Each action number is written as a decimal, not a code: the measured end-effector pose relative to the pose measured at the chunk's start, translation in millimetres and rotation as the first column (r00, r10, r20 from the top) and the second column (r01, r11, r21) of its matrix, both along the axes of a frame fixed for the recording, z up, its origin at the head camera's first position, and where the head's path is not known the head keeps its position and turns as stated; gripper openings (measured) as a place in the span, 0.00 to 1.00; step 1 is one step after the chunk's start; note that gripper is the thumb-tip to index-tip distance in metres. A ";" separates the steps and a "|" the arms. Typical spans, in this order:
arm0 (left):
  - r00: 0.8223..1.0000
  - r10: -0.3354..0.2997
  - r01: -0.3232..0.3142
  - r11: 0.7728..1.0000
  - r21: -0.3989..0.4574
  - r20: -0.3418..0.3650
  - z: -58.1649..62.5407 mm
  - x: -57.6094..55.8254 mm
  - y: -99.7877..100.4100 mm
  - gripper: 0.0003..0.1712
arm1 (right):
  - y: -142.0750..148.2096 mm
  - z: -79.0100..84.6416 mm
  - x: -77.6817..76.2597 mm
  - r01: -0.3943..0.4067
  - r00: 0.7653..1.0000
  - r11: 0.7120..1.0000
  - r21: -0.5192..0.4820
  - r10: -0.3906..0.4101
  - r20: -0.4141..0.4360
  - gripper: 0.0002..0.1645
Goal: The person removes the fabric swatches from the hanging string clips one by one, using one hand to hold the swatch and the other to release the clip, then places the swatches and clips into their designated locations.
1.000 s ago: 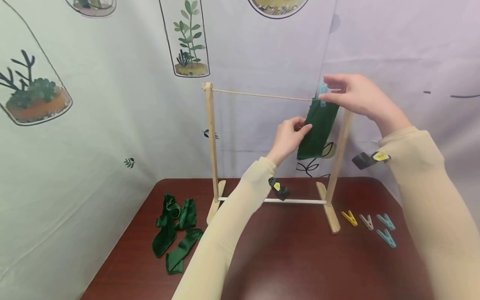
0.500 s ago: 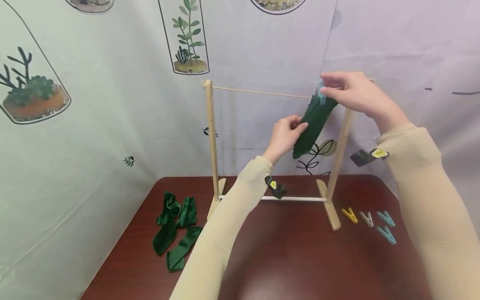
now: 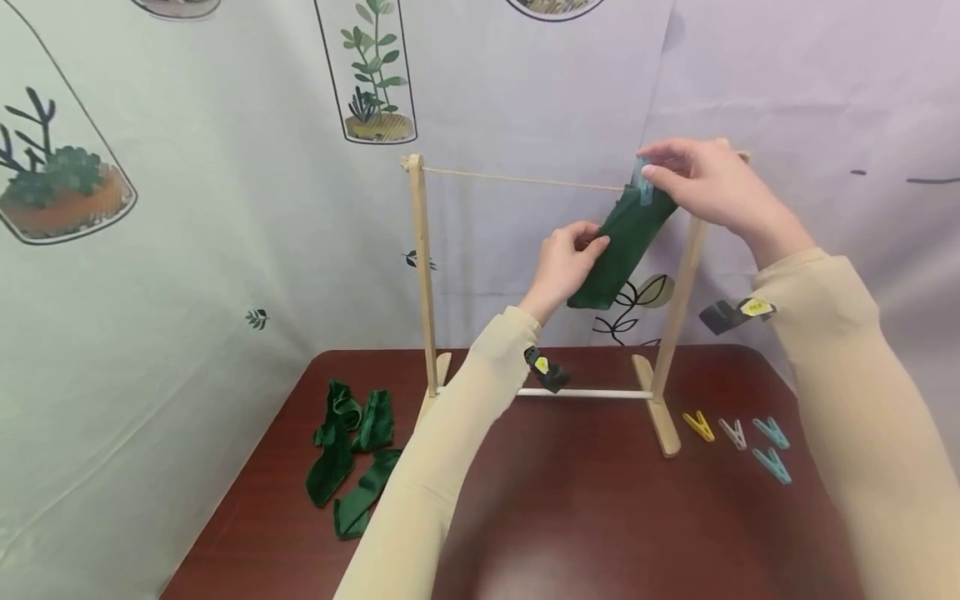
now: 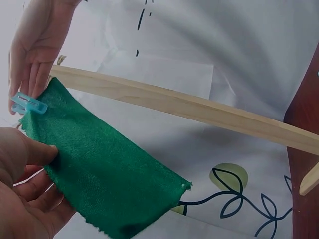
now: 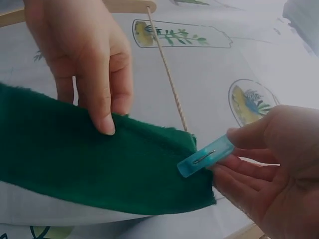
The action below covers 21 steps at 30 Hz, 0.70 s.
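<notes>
A dark green piece of cloth (image 3: 626, 250) hangs aslant at the right end of the rope (image 3: 517, 178). My left hand (image 3: 566, 262) pinches its left edge between thumb and fingers, seen closely in the left wrist view. At the cloth's top edge, a light blue clothespin (image 5: 205, 157) sits over the fabric. My right hand (image 3: 712, 183) holds that clothespin by its upper end, thumb on the near side. In the right wrist view the rope (image 5: 169, 82) runs down to the cloth's top edge beside the clothespin; the cloth hides the rope beyond.
A wooden frame (image 3: 422, 275) with a white lower bar (image 3: 600, 393) stands on the dark red table (image 3: 570, 500). Crumpled green cloths (image 3: 333, 450) lie at the left. At the right lie a yellow clothespin (image 3: 699, 426), a pale one (image 3: 733, 433) and two blue clothespins (image 3: 772, 465).
The cloth's lower end has swung to the left, with my left hand shifting slightly left. My right hand stays on the clothespin at the top edge. The head view has tilted a little.
</notes>
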State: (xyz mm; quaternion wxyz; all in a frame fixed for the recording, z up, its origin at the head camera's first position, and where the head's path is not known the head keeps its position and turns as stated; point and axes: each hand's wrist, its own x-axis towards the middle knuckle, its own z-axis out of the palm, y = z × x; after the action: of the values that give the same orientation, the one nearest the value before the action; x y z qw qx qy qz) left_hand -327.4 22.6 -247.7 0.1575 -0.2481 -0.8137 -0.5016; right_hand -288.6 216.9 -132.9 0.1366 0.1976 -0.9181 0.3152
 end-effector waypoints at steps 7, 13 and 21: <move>1.000 -0.002 0.002 1.000 -0.014 -0.024 2.4 -0.8 -4.5 0.14 | -3.3 -4.9 -0.8 0.022 0.998 0.999 -0.032 -0.023 -0.051 0.31; 1.000 0.006 -0.006 1.000 -0.015 -0.013 2.9 1.5 -6.1 0.14 | -4.3 -9.8 -0.8 0.036 0.996 0.999 -0.040 -0.039 -0.078 0.29; 1.000 0.010 -0.010 1.000 -0.010 -0.016 9.6 2.2 -8.8 0.16 | -6.9 -9.5 -1.8 0.073 0.987 0.997 -0.024 -0.075 -0.139 0.26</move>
State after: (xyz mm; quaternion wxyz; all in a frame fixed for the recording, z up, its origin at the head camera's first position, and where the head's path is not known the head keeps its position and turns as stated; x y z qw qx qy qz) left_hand -325.2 13.8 -238.1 0.1651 -0.2485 -0.8162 -0.4947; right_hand -290.4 210.0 -142.4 0.2142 0.1838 -0.9099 0.3040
